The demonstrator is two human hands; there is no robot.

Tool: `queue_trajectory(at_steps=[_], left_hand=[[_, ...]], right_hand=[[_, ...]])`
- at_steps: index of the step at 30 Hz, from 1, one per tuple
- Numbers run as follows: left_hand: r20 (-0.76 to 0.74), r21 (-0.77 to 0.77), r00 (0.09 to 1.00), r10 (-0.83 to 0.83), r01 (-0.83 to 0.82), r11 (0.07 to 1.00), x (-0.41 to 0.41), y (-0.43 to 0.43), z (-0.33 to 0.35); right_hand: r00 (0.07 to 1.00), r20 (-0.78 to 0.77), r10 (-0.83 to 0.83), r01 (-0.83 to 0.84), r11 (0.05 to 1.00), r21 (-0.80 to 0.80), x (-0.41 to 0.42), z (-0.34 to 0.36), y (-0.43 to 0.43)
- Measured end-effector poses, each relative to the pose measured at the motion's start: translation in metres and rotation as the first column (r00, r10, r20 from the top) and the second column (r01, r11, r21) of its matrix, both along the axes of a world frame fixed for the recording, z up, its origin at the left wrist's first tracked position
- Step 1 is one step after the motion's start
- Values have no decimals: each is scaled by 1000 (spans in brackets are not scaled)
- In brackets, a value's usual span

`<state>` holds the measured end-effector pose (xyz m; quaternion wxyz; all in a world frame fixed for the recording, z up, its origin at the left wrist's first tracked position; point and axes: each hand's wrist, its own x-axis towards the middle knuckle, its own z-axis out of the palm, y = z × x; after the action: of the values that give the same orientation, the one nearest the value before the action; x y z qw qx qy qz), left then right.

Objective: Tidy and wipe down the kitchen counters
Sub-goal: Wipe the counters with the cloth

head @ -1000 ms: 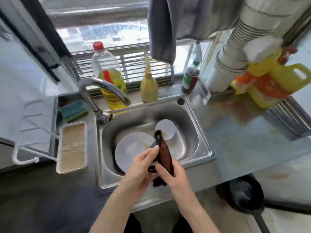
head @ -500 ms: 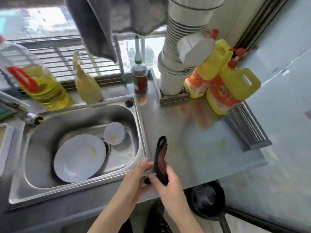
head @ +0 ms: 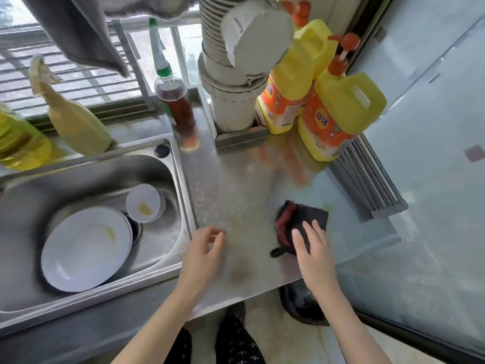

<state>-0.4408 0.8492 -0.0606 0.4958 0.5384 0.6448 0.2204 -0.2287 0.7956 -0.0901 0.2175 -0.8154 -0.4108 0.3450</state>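
Note:
A dark red-and-black cloth (head: 296, 219) lies crumpled on the steel counter (head: 236, 190) to the right of the sink. My right hand (head: 312, 248) rests flat on the cloth's near part, fingers spread and pressing it down. My left hand (head: 203, 253) hovers over the counter beside the sink rim, fingers loosely curled, holding nothing. The counter surface shows yellowish specks and smears around the cloth.
The sink (head: 173, 195) holds a white plate (head: 84, 248) and a small bowl (head: 144, 202). Two yellow detergent jugs (head: 338, 114), a dark sauce bottle (head: 174, 101), a white duct pipe (head: 231, 82) and a squeeze bottle (head: 73, 119) line the back. A ribbed rack (head: 367, 179) borders the right.
The view swung right from the sink to the counter. The cloth, earlier held upright in both hands, now lies on the counter under my right hand; my left hand has let go.

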Motion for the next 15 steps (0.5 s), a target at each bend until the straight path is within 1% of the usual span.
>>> queue_trajectory(at_steps=[2, 4, 6, 7, 9, 11, 13, 15], left_hand=[[-123, 145, 984, -132, 149, 978, 12, 8, -19], [-288, 233, 937, -199, 270, 934, 22, 22, -39], [-422, 292, 892, -162, 303, 907, 24, 36, -54], [-472, 315, 872, -128, 302, 900, 20, 43, -62], [-575, 298, 811, -108, 330, 896, 10, 52, -74], [-681, 222, 713, -166, 417, 881, 0, 53, -83], [-728, 168, 646, -228, 491, 855, -3, 53, -90], [-762, 146, 600, -244, 526, 838, -5, 53, -92]], right_hand=[[976, 218, -18, 11, 999, 35, 4, -18, 16], [935, 353, 27, -26, 1000, -7, 0, -32, 31], [876, 447, 181, -141, 983, -122, -7, -47, 38], [831, 492, 259, -200, 965, -169, -6, -53, 36], [768, 552, 325, -247, 945, -212, 20, -57, 38], [775, 576, 262, -158, 962, -225, 62, -59, 44], [799, 584, 142, -24, 978, -205, 89, -59, 53], [803, 592, 76, 28, 986, -165, 77, -61, 62]])
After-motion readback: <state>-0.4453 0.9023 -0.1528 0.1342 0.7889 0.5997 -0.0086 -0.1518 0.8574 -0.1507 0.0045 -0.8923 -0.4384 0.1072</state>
